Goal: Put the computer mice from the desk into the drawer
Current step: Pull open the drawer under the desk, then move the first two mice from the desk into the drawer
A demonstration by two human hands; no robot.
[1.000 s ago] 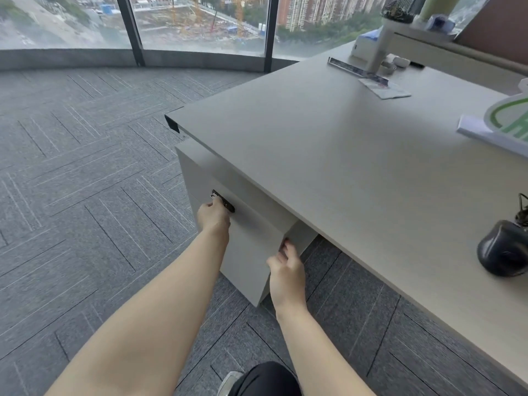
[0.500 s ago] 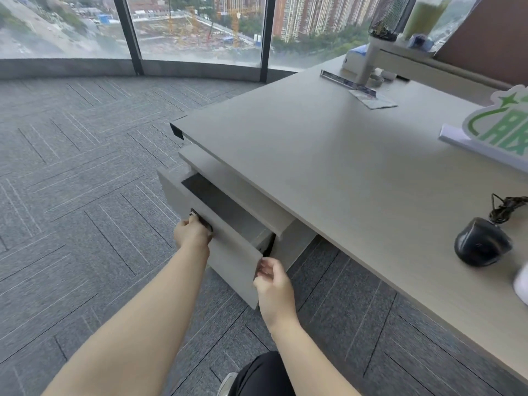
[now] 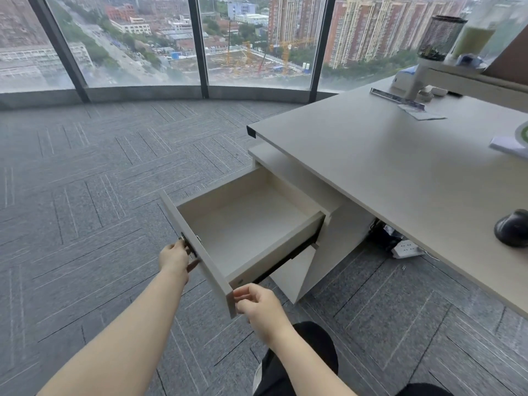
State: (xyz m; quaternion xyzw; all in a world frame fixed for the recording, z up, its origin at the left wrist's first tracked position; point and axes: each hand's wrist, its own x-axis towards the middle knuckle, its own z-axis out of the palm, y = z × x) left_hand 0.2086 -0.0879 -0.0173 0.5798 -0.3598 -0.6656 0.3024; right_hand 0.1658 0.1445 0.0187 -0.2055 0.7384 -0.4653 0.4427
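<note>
The beige drawer [image 3: 200, 258] under the desk's left end stands pulled far out, and its inside is bare. My left hand [image 3: 175, 258] grips the dark handle on the drawer front. My right hand [image 3: 258, 305] pinches the near right corner of that front panel. A dark computer mouse [image 3: 513, 228] lies on the beige desk [image 3: 400, 172] at the far right, cut off by the frame edge and well apart from both hands.
A white power strip [image 3: 405, 248] and tangled cables lie on the floor under the desk. Papers, a ruler, a mesh pen cup [image 3: 438, 35] and a bottle sit at the desk's far end. Grey carpet stretches left toward tall windows. My dark-clad knees are below.
The drawer has gone from shut to fully pulled out toward me. Both hands came back with its front, and the view shifted left so the mouse sits at the frame edge.
</note>
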